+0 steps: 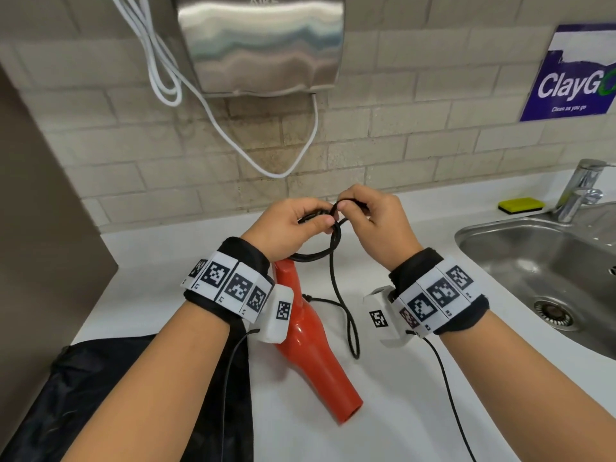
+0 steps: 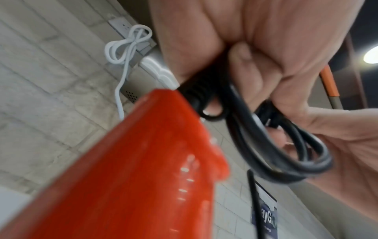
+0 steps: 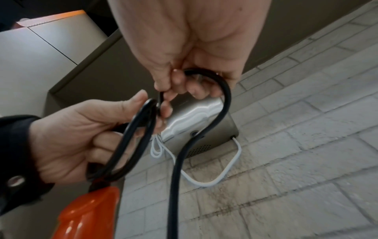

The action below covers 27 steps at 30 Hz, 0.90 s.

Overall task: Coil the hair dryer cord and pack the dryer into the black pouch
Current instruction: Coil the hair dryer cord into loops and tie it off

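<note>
Both hands (image 1: 336,225) grip cord (image 1: 336,285) loops — dryer (image 1: 313,355) | pouch (image 1: 100,395) beside

The hair dryer (image 1: 310,348) below the left hand (image 1: 286,225) is glossy orange-red; its cord (image 1: 340,295) between both hands is black. The pouch (image 1: 133,395) under the left forearm is black. Both wristbands (image 1: 230,285) carry black-and-white square codes. The table (image 1: 400,411) is white.
</note>
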Each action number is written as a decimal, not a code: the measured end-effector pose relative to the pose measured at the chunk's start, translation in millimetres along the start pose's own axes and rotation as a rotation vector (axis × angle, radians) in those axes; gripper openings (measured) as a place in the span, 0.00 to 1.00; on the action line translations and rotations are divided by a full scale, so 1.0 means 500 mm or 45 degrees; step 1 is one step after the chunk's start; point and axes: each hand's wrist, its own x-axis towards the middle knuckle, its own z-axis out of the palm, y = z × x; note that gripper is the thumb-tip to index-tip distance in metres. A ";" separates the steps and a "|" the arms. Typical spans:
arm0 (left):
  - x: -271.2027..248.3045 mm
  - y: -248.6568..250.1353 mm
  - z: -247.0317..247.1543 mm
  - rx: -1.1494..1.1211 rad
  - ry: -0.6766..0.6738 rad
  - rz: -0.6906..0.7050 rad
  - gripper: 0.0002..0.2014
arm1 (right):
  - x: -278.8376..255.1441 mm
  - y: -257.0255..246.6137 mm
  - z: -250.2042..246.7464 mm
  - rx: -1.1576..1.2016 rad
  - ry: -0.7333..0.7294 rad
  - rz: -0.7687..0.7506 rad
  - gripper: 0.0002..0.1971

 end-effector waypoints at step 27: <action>-0.012 0.002 -0.010 -0.194 0.273 -0.106 0.11 | -0.119 0.248 0.155 -0.930 -1.116 0.779 0.07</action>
